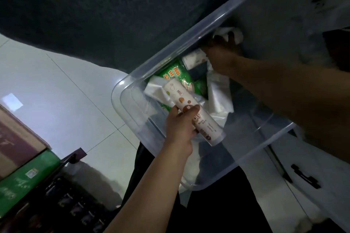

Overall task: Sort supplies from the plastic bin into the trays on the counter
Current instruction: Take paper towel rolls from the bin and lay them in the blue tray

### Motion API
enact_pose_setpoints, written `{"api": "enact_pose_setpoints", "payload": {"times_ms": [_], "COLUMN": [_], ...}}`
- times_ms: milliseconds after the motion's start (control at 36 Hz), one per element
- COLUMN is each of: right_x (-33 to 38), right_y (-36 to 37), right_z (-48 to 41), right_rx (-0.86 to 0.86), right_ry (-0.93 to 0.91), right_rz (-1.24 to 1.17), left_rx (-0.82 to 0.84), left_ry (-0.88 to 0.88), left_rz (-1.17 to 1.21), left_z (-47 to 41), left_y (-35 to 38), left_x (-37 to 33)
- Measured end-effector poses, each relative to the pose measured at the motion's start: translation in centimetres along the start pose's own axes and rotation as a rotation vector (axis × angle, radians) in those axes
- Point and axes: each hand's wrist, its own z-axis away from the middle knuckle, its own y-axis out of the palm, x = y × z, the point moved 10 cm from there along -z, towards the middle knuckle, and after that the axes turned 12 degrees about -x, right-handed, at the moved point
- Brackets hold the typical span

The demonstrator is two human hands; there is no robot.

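Both hands in the plastic bin (132,98)
Left hand (180,126) wraps white roll (193,111), axis upper-left to lower-right; right hand (221,56), upper right, prob. clutching white cloth (236,34)

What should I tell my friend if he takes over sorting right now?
Left hand: closed around a white printed roll inside the clear plastic bin.
Right hand: deep at the bin's far end, on white items; its grip is too dark to tell.
In the bin: a green packet, white bags, another small roll.
No trays in view. Nothing visibly sorted; all these items remain.
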Motion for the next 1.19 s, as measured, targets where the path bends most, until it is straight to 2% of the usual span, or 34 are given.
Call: {"api": "enact_pose_setpoints", "payload": {"times_ms": [83,194,278,444,528,611,667,778,917,1028,1194], "right_x": [-0.4,0.5,-0.2,-2.9,-2.6,-2.3,-2.3,-1.9,-1.1,-1.7,-1.4], "right_y": [0.9,0.7,-0.4,-8.7,-14.1,-18.7,-20.0,-21.3,-21.3,-20.4,-15.2], "right_z": [-0.2,1.8,4.0,12.0,16.8,23.2,27.4,35.1,41.9,48.1,56.9], "right_rx": [0.046,0.044,0.038,-0.26,-0.421,-0.611,-0.631,-0.659,-0.675,-0.788,-0.951], "right_ry": [0.059,-0.012,0.031,0.29,0.34,0.47,0.615,0.84,0.975,1.02,1.071], "right_rz": [-0.009,0.117,0.055,-0.184,-0.388,-0.839,-1.12,-1.498,-1.725,-1.833,-2.082], "left_rx": [-0.003,0.01,0.022,0.068,0.117,0.185,0.222,0.295,0.36,0.436,0.484], "left_ry": [0.005,0.001,0.032,0.186,0.249,0.287,0.303,0.389,0.526,0.614,0.727], "left_rz": [-0.011,-0.022,-0.065,-0.164,-0.206,-0.224,-0.241,-0.358,-0.425,-0.437,-0.487], "left_z": [-0.3,0.3,1.2,5.2,8.0,10.5,12.0,15.7,19.6,23.8,29.4], "left_y": [-0.4,-0.9,-1.4,-2.2,-2.8,-3.2,-3.1,-2.0,-0.8,0.3,1.2], "left_x": [-0.1,-0.5,-1.3,-3.9,-5.0,-5.9,-6.4,-6.8,-6.4,-4.1,2.2]}}
